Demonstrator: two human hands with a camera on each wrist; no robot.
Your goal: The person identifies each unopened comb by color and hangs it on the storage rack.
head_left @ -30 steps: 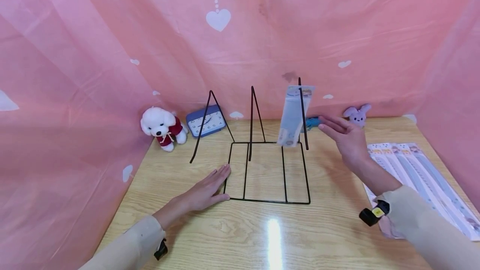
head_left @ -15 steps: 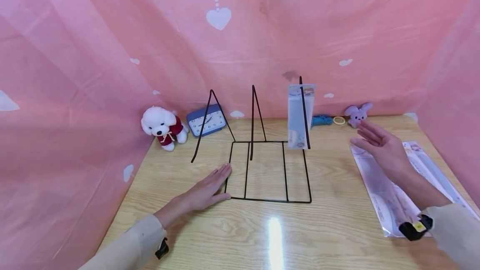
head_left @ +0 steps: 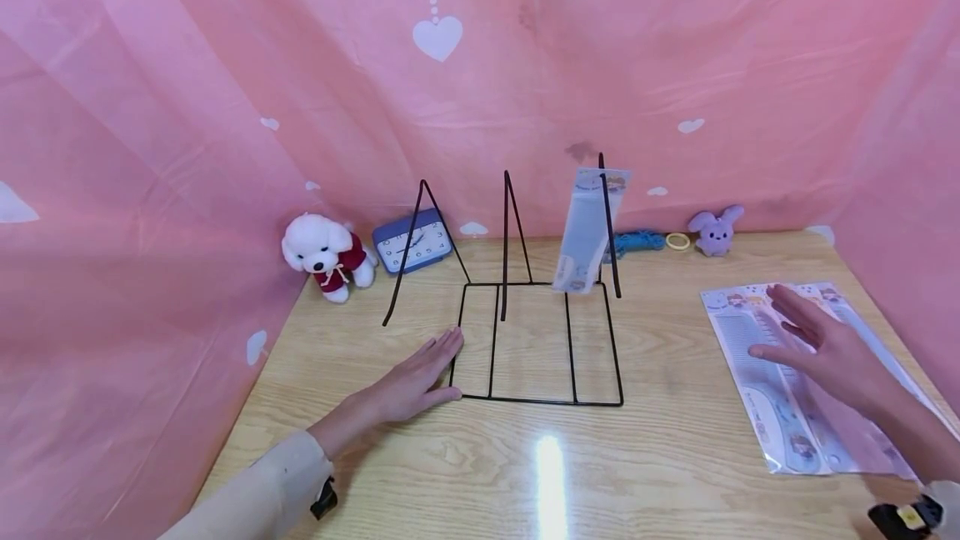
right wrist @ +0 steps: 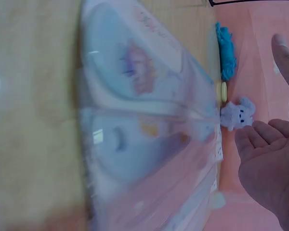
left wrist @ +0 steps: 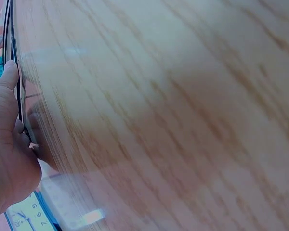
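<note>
Hovering with fingers spread and nothing in its grip, the right hand [head_left: 825, 348] sits just above the stack of packaged combs [head_left: 780, 382] that lies flat on the tabletop [head_left: 540, 473], well to the right of the black wire rack [head_left: 536, 340]. The left hand [head_left: 412, 382] lies flat and relaxed on the tabletop, its fingertips [head_left: 450, 340] touching the rack's left base wire; its grip holds nothing, it only steadies the frame. 1 comb pack [head_left: 588, 232] already stands tilted against the rack's rightmost upright.

Judging from this, the step in hand is picking 1 more pack off the stack. To do it well, the right hand should come down on the top pack alone, catching an edge with thumb and fingertips so that the slippery sleeves beneath do not slide along with it. The left hand would best keep its light pressure on the rack, since the thin wire frame looks easy to shift.

Behind the rack stand a white plush dog [head_left: 324, 252] and a blue clock [head_left: 412, 242]; to its rear right lie a blue cord [head_left: 637, 240], a yellow ring [head_left: 677, 241] and a purple plush bunny [head_left: 716, 230].
</note>
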